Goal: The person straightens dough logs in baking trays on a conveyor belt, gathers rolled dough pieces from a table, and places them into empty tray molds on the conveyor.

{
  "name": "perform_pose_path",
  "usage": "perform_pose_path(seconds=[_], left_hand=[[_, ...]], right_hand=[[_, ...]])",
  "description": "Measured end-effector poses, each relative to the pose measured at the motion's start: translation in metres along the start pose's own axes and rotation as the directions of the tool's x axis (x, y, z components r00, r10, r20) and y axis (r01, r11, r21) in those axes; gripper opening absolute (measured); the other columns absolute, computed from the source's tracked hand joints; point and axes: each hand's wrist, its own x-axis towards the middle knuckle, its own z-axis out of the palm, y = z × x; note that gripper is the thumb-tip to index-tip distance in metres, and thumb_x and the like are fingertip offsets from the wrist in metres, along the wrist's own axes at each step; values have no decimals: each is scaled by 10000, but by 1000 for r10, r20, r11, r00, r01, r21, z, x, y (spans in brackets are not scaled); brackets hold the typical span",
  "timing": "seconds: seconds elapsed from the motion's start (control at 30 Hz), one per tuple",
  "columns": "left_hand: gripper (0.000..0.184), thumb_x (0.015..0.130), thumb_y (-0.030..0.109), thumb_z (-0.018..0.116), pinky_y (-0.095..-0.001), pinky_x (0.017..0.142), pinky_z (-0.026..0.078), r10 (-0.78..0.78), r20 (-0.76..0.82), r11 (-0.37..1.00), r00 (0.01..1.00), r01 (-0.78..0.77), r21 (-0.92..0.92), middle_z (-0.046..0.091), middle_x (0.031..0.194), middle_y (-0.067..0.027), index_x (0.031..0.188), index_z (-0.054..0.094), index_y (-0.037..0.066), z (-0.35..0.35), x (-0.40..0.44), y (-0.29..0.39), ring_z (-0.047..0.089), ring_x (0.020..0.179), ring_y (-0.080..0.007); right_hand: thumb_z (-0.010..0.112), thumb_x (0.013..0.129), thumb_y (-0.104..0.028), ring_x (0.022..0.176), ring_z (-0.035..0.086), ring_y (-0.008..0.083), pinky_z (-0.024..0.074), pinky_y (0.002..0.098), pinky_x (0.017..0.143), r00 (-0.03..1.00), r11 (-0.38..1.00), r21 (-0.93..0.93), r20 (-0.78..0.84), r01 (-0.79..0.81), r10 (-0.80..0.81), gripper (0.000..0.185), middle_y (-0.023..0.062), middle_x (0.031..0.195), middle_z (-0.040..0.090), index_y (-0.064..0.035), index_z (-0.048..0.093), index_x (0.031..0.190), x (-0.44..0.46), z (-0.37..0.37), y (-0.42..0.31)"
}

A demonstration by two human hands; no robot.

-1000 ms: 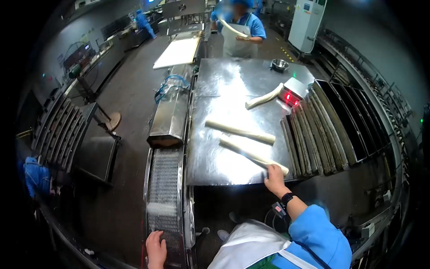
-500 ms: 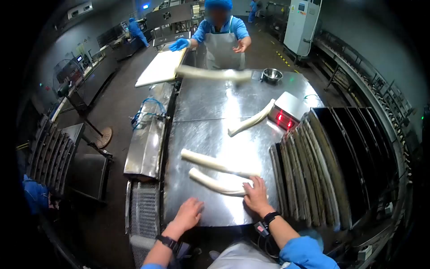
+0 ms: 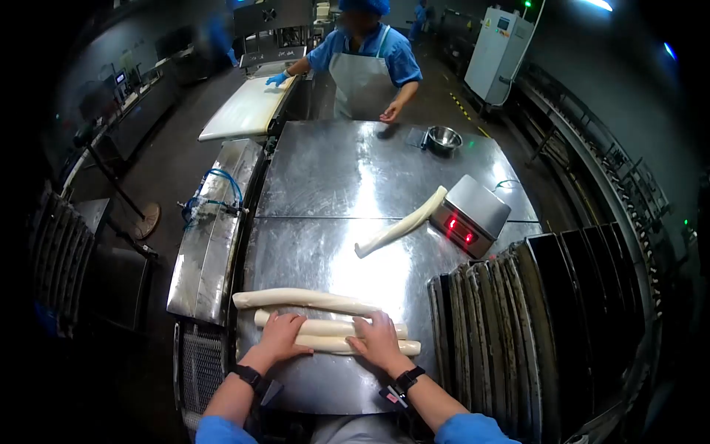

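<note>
Three pale dough strips lie side by side near the front of the steel table (image 3: 310, 174). My left hand (image 3: 279, 339) rests with its fingers on the middle strip (image 3: 325, 326) and its thumb by the near strip (image 3: 403, 347). Toward the right end of the same two strips, my right hand (image 3: 379, 342) curves over them. The far strip (image 3: 299, 297) lies just beyond my fingers. A fourth strip (image 3: 399, 225) sits farther off, its upper end against a scale (image 3: 471, 214) with red digits.
Dark metal trays (image 3: 503, 318) stand in a row on the right. A co-worker (image 3: 362, 66) is across the table, near a metal bowl (image 3: 444, 138). At the left runs a conveyor with a steel cover (image 3: 214, 237) and a white belt (image 3: 248, 109).
A strip that was in the air by the co-worker now lies at the front. My left hand has moved onto the strips. The co-worker's gloved hand has lowered to the white belt.
</note>
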Motion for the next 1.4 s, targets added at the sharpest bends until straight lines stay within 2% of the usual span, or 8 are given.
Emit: perform_pose_path(seconds=[0.07,0.13,0.27,0.33,0.53,0.83,1.17,1.4], left_hand=[[699,674,385,797,-547,1063,309,95,-246,995,965,-89,32,521,1283,-134,1285,541,162,-9,-1,-27,462,1209,-365],[590,708,284,766,-518,1019,353,-59,-386,985,921,116,128,525,1278,-143,1249,564,164,-23,3,-46,464,1180,-397],[350,753,87,642,-458,870,416,-205,-119,975,971,214,66,596,986,-112,1097,632,149,-31,24,-83,553,992,-327],[321,747,46,594,-441,833,438,-120,-289,975,950,167,144,609,939,-114,1048,647,144,-10,25,-92,569,961,-323],[395,733,71,599,-435,986,377,-228,193,957,954,256,-139,621,1127,-87,1110,660,173,-36,-4,-63,538,1134,-274],[570,863,345,568,-563,1115,190,-140,-262,988,955,152,26,471,1353,-178,1337,476,42,9,-19,38,385,1306,-327],[778,881,523,519,-533,1152,133,118,-52,992,992,-116,48,257,1520,-231,1440,348,9,22,-46,10,229,1417,-366],[543,973,395,414,-553,1144,134,-368,-209,899,906,404,168,328,1498,-175,1429,394,102,-21,47,-25,224,1415,-353]], right_hand=[[736,754,-258,1098,467,357,398,464,944,926,966,-73,-276,246,-257,496,156,1154,530,-109,587,1203,16,6,-3],[699,749,-159,1107,483,349,404,454,943,967,979,-27,-154,200,-201,462,151,1168,540,-137,584,1196,35,20,3],[670,734,-113,1050,515,358,416,441,919,998,999,-5,-42,44,-44,382,153,1095,552,-124,585,1106,48,28,11],[645,714,-75,977,539,356,455,443,868,993,998,-41,-104,43,-47,293,147,1029,555,-105,582,998,62,22,19],[632,746,-114,912,587,349,495,431,801,978,993,-89,190,-72,88,228,166,951,603,-80,622,971,52,-20,10],[560,836,-363,1146,499,322,298,547,1016,995,980,-181,-80,-81,67,494,167,1161,571,-50,548,1218,-9,33,-43],[490,896,-497,1361,313,381,162,599,1113,999,975,-223,45,2,8,702,207,1452,370,-50,376,1425,-58,40,-53],[465,933,-439,1291,375,374,238,587,1068,973,971,-135,98,-195,209,587,164,1416,418,-51,424,1371,61,12,-31]])
